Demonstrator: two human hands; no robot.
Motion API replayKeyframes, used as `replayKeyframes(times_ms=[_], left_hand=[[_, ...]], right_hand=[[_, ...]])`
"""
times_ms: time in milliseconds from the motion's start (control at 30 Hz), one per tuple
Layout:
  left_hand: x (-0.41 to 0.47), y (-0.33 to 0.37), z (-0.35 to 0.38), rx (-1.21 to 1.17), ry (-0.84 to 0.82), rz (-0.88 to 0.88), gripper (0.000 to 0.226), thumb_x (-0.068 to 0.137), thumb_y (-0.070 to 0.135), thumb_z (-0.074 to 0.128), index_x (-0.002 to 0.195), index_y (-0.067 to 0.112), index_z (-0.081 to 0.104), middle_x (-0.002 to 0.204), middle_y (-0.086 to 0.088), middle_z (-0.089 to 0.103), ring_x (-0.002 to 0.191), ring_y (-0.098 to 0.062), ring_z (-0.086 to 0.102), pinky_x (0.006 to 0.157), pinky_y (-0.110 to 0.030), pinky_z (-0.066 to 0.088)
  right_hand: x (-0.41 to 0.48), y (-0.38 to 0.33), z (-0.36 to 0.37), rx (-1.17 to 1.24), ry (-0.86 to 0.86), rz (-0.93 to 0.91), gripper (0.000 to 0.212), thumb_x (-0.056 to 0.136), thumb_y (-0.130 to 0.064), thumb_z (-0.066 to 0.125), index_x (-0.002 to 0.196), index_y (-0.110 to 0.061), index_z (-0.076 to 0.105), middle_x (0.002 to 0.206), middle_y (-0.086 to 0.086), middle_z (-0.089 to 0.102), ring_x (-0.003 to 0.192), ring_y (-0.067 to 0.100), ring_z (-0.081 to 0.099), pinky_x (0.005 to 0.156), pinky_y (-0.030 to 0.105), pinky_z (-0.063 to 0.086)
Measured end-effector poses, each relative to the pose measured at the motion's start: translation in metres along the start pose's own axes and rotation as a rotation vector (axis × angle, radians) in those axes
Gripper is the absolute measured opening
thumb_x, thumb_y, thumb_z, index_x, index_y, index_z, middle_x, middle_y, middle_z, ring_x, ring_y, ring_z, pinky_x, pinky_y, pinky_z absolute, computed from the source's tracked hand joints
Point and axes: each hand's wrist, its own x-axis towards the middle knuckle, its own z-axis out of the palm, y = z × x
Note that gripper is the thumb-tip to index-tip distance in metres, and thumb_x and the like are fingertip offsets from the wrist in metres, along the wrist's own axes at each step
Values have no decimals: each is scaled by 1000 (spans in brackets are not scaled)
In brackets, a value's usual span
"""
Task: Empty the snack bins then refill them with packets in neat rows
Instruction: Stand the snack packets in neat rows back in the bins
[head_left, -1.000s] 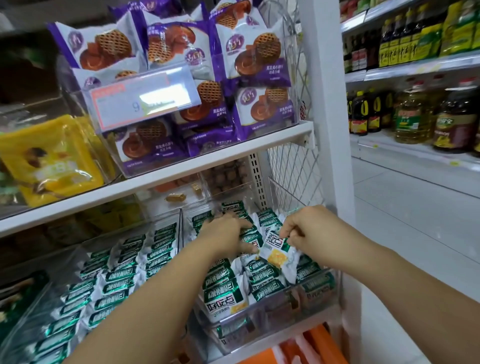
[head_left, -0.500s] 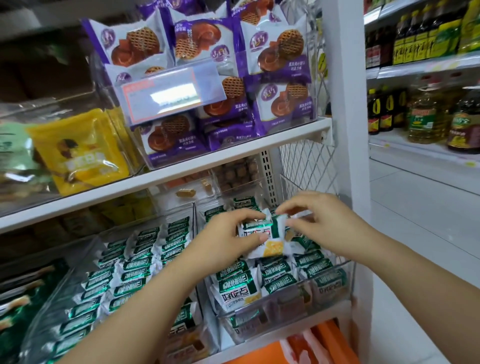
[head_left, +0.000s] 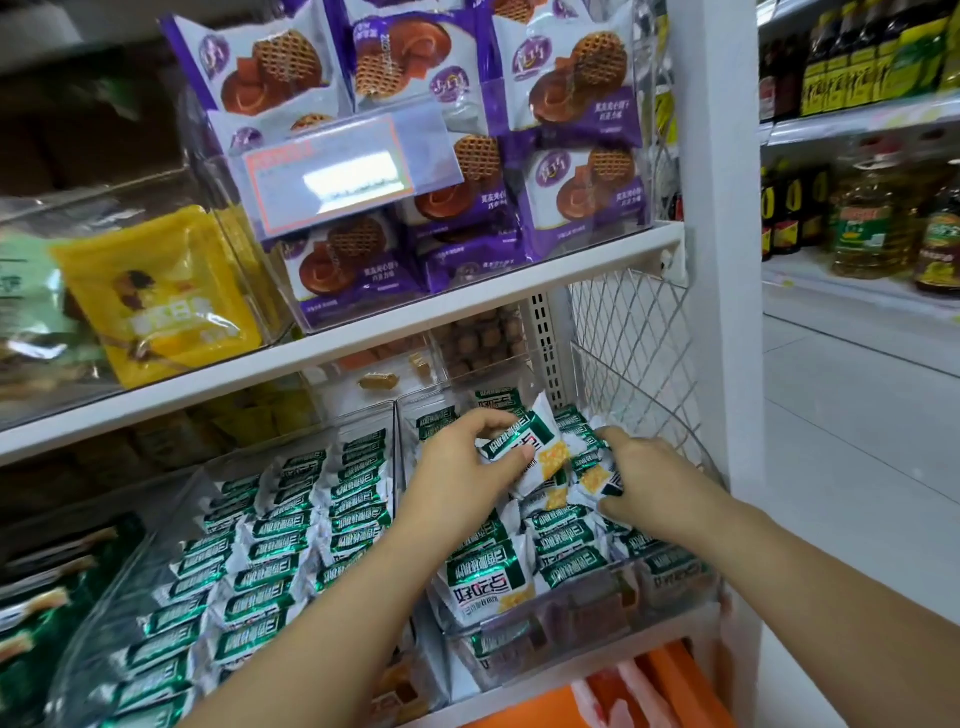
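At the right end of the lower shelf (head_left: 519, 687) sits the clear bin (head_left: 582, 631) being filled. Above its loose pile, near the back wall, the left hand (head_left: 462, 473) pinches a green-and-white packet (head_left: 535, 436), and the right hand (head_left: 649, 480) curls round a second packet (head_left: 592, 475) just beside it. Each packet is best stood on edge, green band forward, snug against the one behind, copying the rows in the neighbouring bin (head_left: 291, 519)

I read inverted characters, apparently 好吃点, on the green-and-white foil packets (head_left: 483, 584); the clear plastic price tag (head_left: 332, 176) is blurred.
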Motion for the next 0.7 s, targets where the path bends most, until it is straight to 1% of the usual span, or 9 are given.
replayKeyframes(times_ms=[67,100,167,233,367,467,533,600,700], left_hand=[[0,0,2,27,-26,3,30,88,38,65,117,34,58,111,16,55,53,4,48,52,-12,33],[0,1,2,39,-40,8,31,88,38,65,119,33,58,111,16,54,63,5,53,59,-14,37],[1,0,4,76,-65,9,34,88,35,66,121,29,59,110,15,53,92,-3,59,76,-19,41],[5,-2,7,96,-94,-4,35,87,33,68,121,27,59,111,12,55,103,-6,54,84,-20,40],[11,-3,13,182,-163,-8,38,84,36,70,119,26,60,102,12,54,101,-9,54,85,-24,43],[14,0,19,349,-155,39,35,84,41,70,114,27,62,97,13,52,96,-11,55,87,-30,46],[16,1,22,457,-147,70,33,81,46,71,107,28,61,98,12,53,98,-14,56,88,-33,44],[16,3,24,562,-200,72,34,79,50,70,103,29,59,104,9,57,100,-16,54,88,-35,41],[18,5,24,645,-261,41,34,78,52,71,102,31,57,105,7,60,101,-16,52,86,-35,35]], right_hand=[[-2,-2,-3,-12,50,-11,67,83,-22,70,139,-14,34,105,8,59,88,22,51,66,29,42],[-4,-4,-6,-42,97,-24,67,82,-21,71,139,-16,36,106,7,59,95,23,52,69,30,45],[-10,-8,-16,-137,209,-41,66,83,-18,68,140,-20,34,117,3,58,113,24,46,84,35,47],[-17,-11,-28,-222,299,-71,69,84,-13,64,143,-23,31,127,-1,55,119,23,40,93,35,45],[-34,-12,-39,-264,295,-98,66,84,-5,60,141,-25,34,134,-7,50,126,25,31,89,34,47],[-39,-8,-39,-208,268,-124,61,84,0,60,136,-25,41,137,-8,48,136,27,27,99,36,42],[-38,-2,-40,-111,261,-175,59,84,-5,65,135,-27,46,137,-10,49,134,21,29,105,30,32],[-37,3,-40,-57,236,-230,54,84,-13,69,132,-27,50,136,-11,49,130,15,32,104,23,25],[-35,8,-37,-25,198,-274,51,81,-19,73,129,-26,55,133,-11,50,125,14,34,103,22,24]])
